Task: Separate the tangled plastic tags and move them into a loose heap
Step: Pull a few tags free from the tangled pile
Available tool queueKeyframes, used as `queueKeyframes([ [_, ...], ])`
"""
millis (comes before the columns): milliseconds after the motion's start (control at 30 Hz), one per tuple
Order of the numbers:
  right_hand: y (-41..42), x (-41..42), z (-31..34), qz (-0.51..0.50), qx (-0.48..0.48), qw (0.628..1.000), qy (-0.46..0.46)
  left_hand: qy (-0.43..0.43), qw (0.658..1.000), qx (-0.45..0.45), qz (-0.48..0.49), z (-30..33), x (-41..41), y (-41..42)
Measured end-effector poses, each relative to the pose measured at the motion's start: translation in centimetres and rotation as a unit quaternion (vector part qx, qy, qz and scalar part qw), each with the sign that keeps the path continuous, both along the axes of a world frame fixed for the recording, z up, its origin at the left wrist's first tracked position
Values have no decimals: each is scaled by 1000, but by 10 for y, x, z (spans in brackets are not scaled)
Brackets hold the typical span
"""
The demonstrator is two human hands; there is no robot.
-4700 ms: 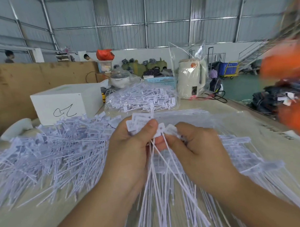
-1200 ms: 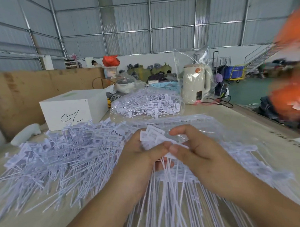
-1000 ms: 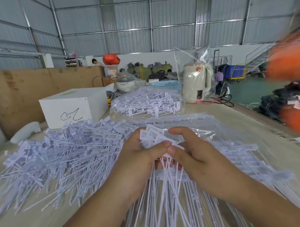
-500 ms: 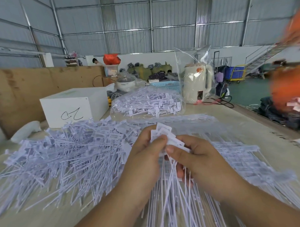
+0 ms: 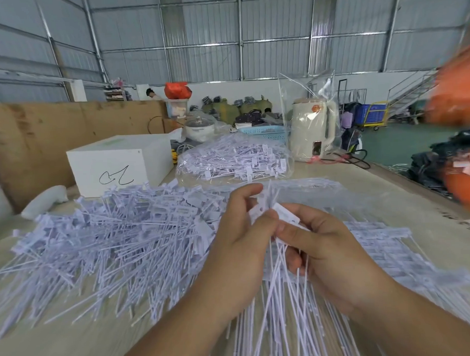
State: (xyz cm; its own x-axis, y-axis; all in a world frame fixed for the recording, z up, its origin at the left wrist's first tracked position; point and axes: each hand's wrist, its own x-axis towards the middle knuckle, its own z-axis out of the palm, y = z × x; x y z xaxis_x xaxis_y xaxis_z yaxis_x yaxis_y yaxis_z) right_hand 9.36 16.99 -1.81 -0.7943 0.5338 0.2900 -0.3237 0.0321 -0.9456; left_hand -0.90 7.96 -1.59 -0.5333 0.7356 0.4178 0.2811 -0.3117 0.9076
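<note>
Both hands, left [image 5: 240,244] and right [image 5: 321,244], pinch the bundle [image 5: 276,221] heads; peeling tags singly, then dropping them on the left heap [image 5: 110,235], seems best.

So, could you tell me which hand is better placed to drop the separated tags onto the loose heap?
Left. The left hand is beside the heap; the right hand holds the bundle.

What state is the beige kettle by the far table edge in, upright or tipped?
Upright. The kettle stands on its base on the table, handle to the right, with a clear plastic bag over its top.
</note>
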Motion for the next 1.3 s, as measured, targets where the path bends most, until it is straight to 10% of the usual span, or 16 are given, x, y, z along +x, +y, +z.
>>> queueKeyframes([
  [900,7,4,9,-65,-161,982,73,152,982,-82,-78,-16,27,-1],
  [1300,14,4,9,-19,-182,980,73,144,982,-115,30,2,4,-13],
])
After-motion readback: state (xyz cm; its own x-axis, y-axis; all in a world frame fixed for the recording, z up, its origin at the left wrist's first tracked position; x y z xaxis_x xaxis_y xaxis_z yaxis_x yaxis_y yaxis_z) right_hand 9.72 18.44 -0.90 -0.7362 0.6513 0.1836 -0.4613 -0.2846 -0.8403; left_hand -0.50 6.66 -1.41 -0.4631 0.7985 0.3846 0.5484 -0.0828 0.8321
